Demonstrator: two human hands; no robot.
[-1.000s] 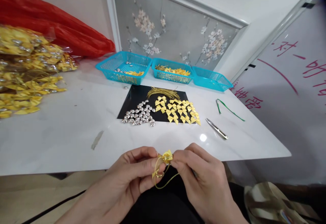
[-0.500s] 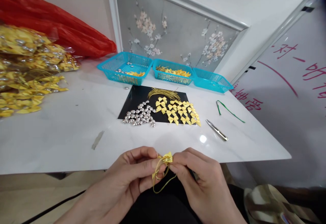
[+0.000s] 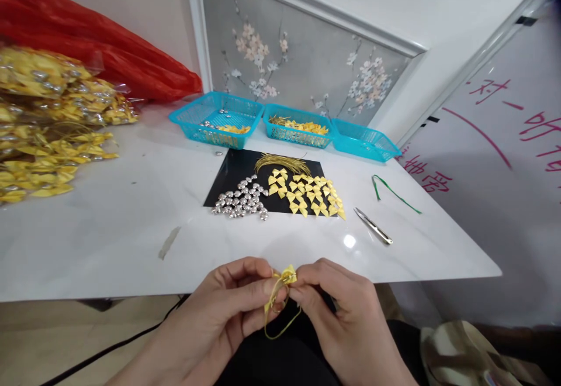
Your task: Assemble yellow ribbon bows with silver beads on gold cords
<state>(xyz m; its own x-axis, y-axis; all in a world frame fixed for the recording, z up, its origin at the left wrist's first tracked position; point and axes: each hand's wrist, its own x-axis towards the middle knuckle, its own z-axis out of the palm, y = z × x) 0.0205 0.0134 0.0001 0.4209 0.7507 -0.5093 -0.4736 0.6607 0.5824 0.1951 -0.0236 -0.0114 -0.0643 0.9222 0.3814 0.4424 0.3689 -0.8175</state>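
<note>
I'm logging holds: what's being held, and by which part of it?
A yellow bow with looped cord: left grip pinches the bow's left side, right grip its right edge.

And here's the white table (image 3: pixel 109 240): three blue baskets (image 3: pixel 298 135) behind, black mat (image 3: pixel 228 169) mid-table, metal tool (image 3: pixel 374 227) and green ribbon (image 3: pixel 397 193) right, yellow bows (image 3: pixel 48 171) heaped left

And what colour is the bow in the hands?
The bow is yellow; it shows best in the head view, the only one.
</note>
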